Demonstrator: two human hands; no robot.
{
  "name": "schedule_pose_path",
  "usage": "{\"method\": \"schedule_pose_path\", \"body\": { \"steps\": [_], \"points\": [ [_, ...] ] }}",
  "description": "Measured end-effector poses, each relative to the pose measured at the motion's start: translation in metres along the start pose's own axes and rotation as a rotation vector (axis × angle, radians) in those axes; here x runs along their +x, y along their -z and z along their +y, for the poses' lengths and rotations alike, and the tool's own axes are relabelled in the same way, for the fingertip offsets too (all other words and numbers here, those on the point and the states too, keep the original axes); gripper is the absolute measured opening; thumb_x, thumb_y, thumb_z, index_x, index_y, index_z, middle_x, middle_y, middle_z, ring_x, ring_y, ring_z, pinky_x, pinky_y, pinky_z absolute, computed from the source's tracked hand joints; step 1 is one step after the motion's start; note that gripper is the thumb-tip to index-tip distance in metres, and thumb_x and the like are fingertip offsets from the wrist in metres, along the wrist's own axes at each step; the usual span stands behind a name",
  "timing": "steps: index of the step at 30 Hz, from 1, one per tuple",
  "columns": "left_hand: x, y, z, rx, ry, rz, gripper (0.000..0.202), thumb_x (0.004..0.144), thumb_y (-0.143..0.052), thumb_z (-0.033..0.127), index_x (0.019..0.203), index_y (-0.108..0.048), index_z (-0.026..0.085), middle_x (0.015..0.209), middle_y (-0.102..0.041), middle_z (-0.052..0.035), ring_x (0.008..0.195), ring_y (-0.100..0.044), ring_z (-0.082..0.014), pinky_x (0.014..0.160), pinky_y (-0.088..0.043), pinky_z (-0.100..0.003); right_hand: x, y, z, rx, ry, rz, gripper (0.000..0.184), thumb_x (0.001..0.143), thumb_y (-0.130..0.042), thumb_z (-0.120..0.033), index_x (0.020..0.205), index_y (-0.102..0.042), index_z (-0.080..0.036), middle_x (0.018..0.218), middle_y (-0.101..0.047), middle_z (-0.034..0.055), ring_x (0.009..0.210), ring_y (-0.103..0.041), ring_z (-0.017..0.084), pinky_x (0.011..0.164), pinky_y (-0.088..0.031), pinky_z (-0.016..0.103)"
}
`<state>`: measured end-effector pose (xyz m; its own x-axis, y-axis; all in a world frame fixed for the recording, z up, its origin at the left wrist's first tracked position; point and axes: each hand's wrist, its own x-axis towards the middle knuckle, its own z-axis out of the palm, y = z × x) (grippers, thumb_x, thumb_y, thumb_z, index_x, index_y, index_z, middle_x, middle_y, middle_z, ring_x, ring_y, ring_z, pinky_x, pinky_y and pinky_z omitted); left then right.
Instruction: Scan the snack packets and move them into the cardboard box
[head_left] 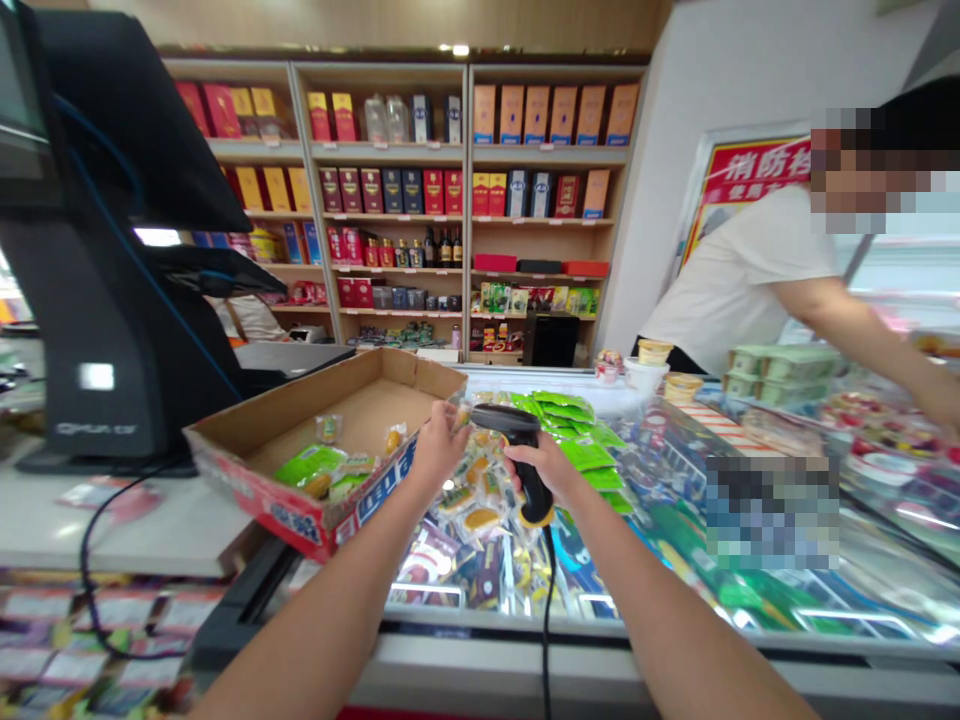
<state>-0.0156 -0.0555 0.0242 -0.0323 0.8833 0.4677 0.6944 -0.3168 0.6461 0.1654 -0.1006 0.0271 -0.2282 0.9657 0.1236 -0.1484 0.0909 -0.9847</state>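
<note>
At twelve o'clock on my feed I have stocked shelves [600, 155]; the glass-topped counter [450, 650] spans from four to seven, and a dark terminal [142, 300] stands at nine; between two and three I see a co-worker [739, 280] leaning over, an arm stretched toward three. At eight I get an open carton [367, 395], with a few green and small clear packets inside and much bare cardboard; at four, green packets [589, 455] lie overlapping on the glass; at six, a loose heap of wrapped yellow snacks [480, 520] lies there too. My right hand [551, 465], at five, is wrapped around the grip of a black scanner [521, 428], its head pointing toward nine; my left hand [439, 445], at seven, has its fingertips bunched just beside that head, though I cannot tell whether they pinch a packet. I judge the handling well along but unfinished, since packets lie both on the glass and in the carton; which have been scanned, I cannot tell.
</note>
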Motion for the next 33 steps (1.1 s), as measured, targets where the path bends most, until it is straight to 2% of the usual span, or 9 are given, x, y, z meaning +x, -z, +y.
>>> {"method": "schedule_pose_path", "body": {
  "steps": [5,9,12,15,20,23,25,29,33],
  "points": [
    [0.006,0.063,0.023,0.416,0.067,0.016,0.026,0.086,-0.053,0.026,0.110,-0.048,0.018,0.098,-0.070,-0.0145,0.094,-0.068,-0.0292,0.074,-0.047,-0.032,0.012,-0.022,-0.020,0.036,-0.019,-0.030,0.022,0.059,-0.071,-0.033,0.068,-0.059,-0.017,0.048,-0.058,-0.0020,0.037,-0.051,0.011,0.037,-0.043,0.023],
    [0.024,0.108,0.020,0.625,0.135,0.027,0.029,0.086,-0.049,0.019,0.114,-0.050,0.014,0.101,-0.070,-0.0191,0.098,-0.068,-0.0328,0.077,-0.048,-0.035,0.034,-0.054,-0.038,-0.007,-0.020,-0.134,0.021,0.059,-0.071,-0.031,0.058,-0.056,-0.017,0.045,-0.057,-0.0005,0.036,-0.051,0.012,0.036,-0.044,0.024],
    [0.035,0.124,0.009,0.706,0.144,0.029,0.029,0.087,-0.045,0.016,0.115,-0.052,0.011,0.104,-0.070,-0.0206,0.101,-0.067,-0.0315,0.081,-0.049,-0.035,0.049,-0.079,-0.044,0.006,-0.046,-0.168,0.022,0.064,-0.071,-0.030,0.055,-0.055,-0.018,0.045,-0.057,0.0001,0.038,-0.052,0.012,0.038,-0.046,0.024],
    [0.035,0.127,0.002,0.749,0.110,-0.007,0.028,0.088,-0.046,0.018,0.112,-0.057,0.009,0.108,-0.069,-0.0211,0.104,-0.066,-0.0301,0.084,-0.049,-0.033,0.055,-0.091,-0.044,0.008,-0.066,-0.175,0.023,0.068,-0.070,-0.029,0.055,-0.054,-0.018,0.046,-0.057,0.0008,0.038,-0.052,0.013,0.039,-0.047,0.025],
    [0.013,0.106,0.021,0.679,-0.041,-0.058,0.027,0.089,-0.044,0.016,0.107,-0.063,0.011,0.108,-0.070,-0.0177,0.107,-0.065,-0.0275,0.088,-0.048,-0.031,0.050,-0.072,-0.036,0.043,-0.075,-0.102,0.020,0.067,-0.071,-0.027,0.058,-0.055,-0.017,0.046,-0.057,-0.0004,0.037,-0.051,0.012,0.037,-0.045,0.025],
    [0.003,0.074,0.037,0.591,-0.102,-0.199,0.029,0.091,-0.041,0.019,0.108,-0.065,0.015,0.103,-0.072,-0.0141,0.100,-0.068,-0.0251,0.084,-0.049,-0.030,0.041,-0.047,-0.032,0.028,-0.056,-0.016,0.017,0.066,-0.069,-0.026,0.060,-0.056,-0.017,0.046,-0.057,-0.0005,0.037,-0.051,0.012,0.037,-0.044,0.025],
    [0.003,0.048,0.041,0.566,-0.094,-0.285,0.029,0.092,-0.043,0.026,0.106,-0.066,0.016,0.102,-0.072,-0.0153,0.099,-0.068,-0.0263,0.082,-0.049,-0.031,0.034,-0.029,-0.030,0.016,-0.038,0.052,0.017,0.065,-0.069,-0.026,0.059,-0.056,-0.017,0.047,-0.057,-0.0006,0.037,-0.051,0.012,0.037,-0.045,0.024],
    [0.016,-0.003,0.024,0.547,0.017,-0.368,0.040,0.087,-0.051,0.046,0.103,-0.067,0.014,0.107,-0.071,-0.0202,0.102,-0.067,-0.0311,0.080,-0.050,-0.033,0.022,0.002,-0.024,0.045,-0.041,0.182,0.017,0.063,-0.068,-0.026,0.055,-0.056,-0.017,0.046,-0.056,-0.0005,0.036,-0.050,0.011,0.036,-0.044,0.024],
    [0.023,-0.028,-0.004,0.470,0.035,-0.384,0.043,0.080,-0.060,0.049,0.097,-0.068,0.011,0.103,-0.071,-0.0210,0.099,-0.068,-0.0314,0.077,-0.049,-0.032,0.020,0.018,-0.012,0.053,-0.022,0.255,0.017,0.063,-0.067,-0.028,0.056,-0.056,-0.017,0.045,-0.055,-0.0010,0.035,-0.049,0.011,0.035,-0.043,0.024]
  ]
}}
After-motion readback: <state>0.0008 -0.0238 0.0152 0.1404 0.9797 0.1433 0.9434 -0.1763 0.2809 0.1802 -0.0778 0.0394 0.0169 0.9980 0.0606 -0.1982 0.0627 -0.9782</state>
